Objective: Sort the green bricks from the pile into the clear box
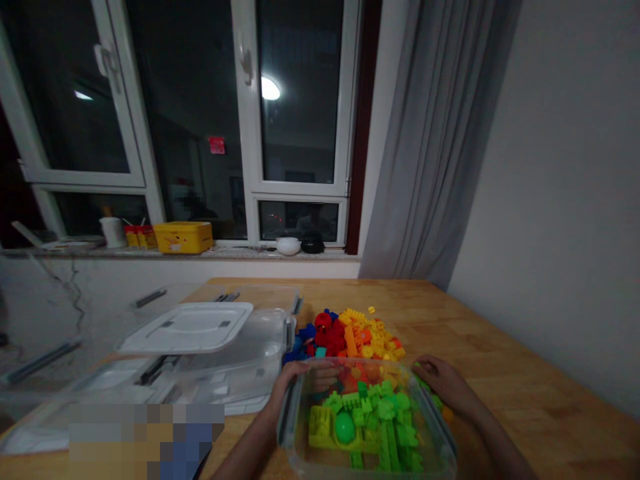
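Spread wide, the left hand (299, 381) and right hand (444, 385) are gripping the sides of a clear box (365, 362) of green blocks (380, 415), with red and orange blocks (350, 340) just beyond.

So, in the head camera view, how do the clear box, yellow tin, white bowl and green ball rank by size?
Clear box largest, then yellow tin; white bowl and green ball look alike, so unranked.
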{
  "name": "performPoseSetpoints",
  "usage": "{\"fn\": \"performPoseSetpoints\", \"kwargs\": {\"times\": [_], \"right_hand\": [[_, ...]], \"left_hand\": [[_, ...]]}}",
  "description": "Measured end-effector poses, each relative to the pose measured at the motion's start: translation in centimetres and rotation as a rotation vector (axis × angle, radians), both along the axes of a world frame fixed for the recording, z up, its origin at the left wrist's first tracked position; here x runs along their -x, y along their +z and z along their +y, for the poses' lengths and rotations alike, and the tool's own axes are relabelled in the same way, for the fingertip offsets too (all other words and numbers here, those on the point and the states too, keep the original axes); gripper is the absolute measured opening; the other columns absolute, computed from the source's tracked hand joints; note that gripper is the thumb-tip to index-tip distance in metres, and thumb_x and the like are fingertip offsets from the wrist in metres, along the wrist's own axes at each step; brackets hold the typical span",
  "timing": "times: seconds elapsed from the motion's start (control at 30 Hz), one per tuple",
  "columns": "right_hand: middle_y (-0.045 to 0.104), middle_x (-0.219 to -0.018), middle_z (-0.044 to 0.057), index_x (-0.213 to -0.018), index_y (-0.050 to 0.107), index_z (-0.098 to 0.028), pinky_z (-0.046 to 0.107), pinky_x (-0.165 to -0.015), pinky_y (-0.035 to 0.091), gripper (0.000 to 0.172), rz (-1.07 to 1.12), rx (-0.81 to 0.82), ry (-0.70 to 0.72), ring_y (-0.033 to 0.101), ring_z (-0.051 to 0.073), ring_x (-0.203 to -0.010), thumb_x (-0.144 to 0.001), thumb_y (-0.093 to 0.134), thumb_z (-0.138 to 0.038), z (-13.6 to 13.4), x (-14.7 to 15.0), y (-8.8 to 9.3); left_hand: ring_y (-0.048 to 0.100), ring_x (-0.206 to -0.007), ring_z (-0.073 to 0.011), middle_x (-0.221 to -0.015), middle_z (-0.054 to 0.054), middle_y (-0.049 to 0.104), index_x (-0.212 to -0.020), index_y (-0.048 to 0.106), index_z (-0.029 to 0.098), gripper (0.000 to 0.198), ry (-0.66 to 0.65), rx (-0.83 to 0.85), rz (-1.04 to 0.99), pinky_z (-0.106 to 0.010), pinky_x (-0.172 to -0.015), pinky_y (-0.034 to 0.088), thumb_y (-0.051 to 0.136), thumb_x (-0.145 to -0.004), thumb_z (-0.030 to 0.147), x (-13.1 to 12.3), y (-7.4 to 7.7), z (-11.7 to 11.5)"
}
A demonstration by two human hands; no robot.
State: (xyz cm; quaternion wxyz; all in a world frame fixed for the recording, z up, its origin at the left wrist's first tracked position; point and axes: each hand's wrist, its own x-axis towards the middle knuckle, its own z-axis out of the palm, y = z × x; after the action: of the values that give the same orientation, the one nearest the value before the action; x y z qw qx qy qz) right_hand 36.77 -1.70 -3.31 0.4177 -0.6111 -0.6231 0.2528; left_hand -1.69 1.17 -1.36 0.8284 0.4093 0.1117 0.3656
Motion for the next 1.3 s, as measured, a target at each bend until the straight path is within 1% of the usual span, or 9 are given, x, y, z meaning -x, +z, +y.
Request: {"fn": "performPoseSetpoints", "kwargs": {"times": [0.17,0.27,0.4,0.5,0.63,0.9,1.1,1.2,1.3], "right_hand": [[0.073,-0.085,0.006,-0.093,0.069,-0.019,0.034,-0.073,0.051,0.04,0.164,-0.081,-0.124,0.065,0.024,-0.08,-0.072,0.065,-0.052,0.4,0.9,1.1],[0.074,-0.097,0.008,-0.099,0.069,-0.02,0.036,-0.08,0.052,0.043,0.335,-0.077,-0.119,0.066,0.026,-0.091,-0.07,0.069,-0.053,0.1,2.1,2.2],[0.072,-0.102,0.004,-0.103,0.068,-0.025,0.032,-0.081,0.053,0.04,0.663,0.016,0.034,0.066,0.023,-0.094,-0.072,0.072,-0.05,-1.3,3.8,3.3],[0.071,-0.104,0.002,-0.1,0.07,-0.026,0.03,-0.08,0.053,0.032,0.793,0.104,0.211,0.067,0.02,-0.091,-0.073,0.075,-0.043,-2.6,4.8,3.6],[0.07,-0.107,0.004,-0.098,0.071,-0.024,0.031,-0.082,0.052,0.027,0.8,0.159,0.355,0.066,0.021,-0.091,-0.076,0.073,-0.038,-3.6,5.5,4.0],[0.069,-0.099,0.003,-0.099,0.071,-0.023,0.029,-0.077,0.051,0.028,0.792,0.203,0.42,0.065,0.019,-0.085,-0.074,0.075,-0.035,-4.1,5.7,4.7],[0.069,-0.092,0.002,-0.1,0.07,-0.023,0.028,-0.07,0.051,0.031,0.731,0.156,0.343,0.065,0.019,-0.079,-0.073,0.074,-0.039,-3.9,5.6,4.6],[0.07,-0.096,0.002,-0.1,0.07,-0.025,0.029,-0.071,0.051,0.032,0.645,0.066,0.172,0.064,0.02,-0.082,-0.074,0.071,-0.045,-2.8,4.6,4.3],[0.071,-0.102,0.006,-0.094,0.072,-0.024,0.037,-0.087,0.048,0.036,0.396,-0.056,-0.011,0.062,0.026,-0.097,-0.072,0.069,-0.052,-1.4,2.7,3.6]], "left_hand": [[0.064,-0.106,-0.0316,-0.114,-0.021,0.069,-0.12,0.061,0.001,0.053,0.015,-0.033,0.013,-0.045,-0.103,0.033,0.042,-0.078,0.027,-0.1,0.4,-0.3],[0.064,-0.107,-0.0316,-0.117,-0.022,0.067,-0.122,0.06,0.001,0.054,0.023,-0.041,0.008,-0.044,-0.103,0.033,0.041,-0.079,0.028,-0.1,0.3,-0.3],[0.064,-0.107,-0.0314,-0.119,-0.022,0.066,-0.123,0.059,0.001,0.054,0.007,-0.042,-0.001,-0.043,-0.102,0.034,0.041,-0.079,0.027,-0.1,0.2,-0.2],[0.065,-0.105,-0.0308,-0.117,-0.022,0.067,-0.123,0.059,0.001,0.054,0.004,-0.04,0.0,-0.043,-0.101,0.035,0.041,-0.079,0.027,-0.2,0.4,-0.2],[0.065,-0.103,-0.0306,-0.116,-0.022,0.068,-0.12,0.061,0.0,0.053,0.01,-0.044,0.006,-0.042,-0.1,0.036,0.042,-0.078,0.026,-0.2,0.6,-0.4],[0.066,-0.103,-0.0304,-0.111,-0.021,0.07,-0.118,0.063,0.002,0.052,0.03,0.007,0.009,-0.046,-0.103,0.035,0.041,-0.078,0.027,-0.3,0.7,-0.6],[0.065,-0.105,-0.0308,-0.112,-0.021,0.07,-0.117,0.063,0.002,0.05,0.041,0.006,-0.013,-0.044,-0.104,0.033,0.043,-0.078,0.026,-0.5,0.7,-0.7],[0.063,-0.109,-0.031,-0.112,-0.02,0.07,-0.115,0.065,0.003,0.05,0.018,0.011,-0.003,-0.044,-0.105,0.032,0.043,-0.078,0.028,-0.3,0.6,-0.6],[0.061,-0.113,-0.0314,-0.113,-0.019,0.07,-0.115,0.065,0.004,0.05,0.013,0.011,-0.006,-0.045,-0.106,0.031,0.042,-0.078,0.028,-0.1,0.4,-0.4]]}}
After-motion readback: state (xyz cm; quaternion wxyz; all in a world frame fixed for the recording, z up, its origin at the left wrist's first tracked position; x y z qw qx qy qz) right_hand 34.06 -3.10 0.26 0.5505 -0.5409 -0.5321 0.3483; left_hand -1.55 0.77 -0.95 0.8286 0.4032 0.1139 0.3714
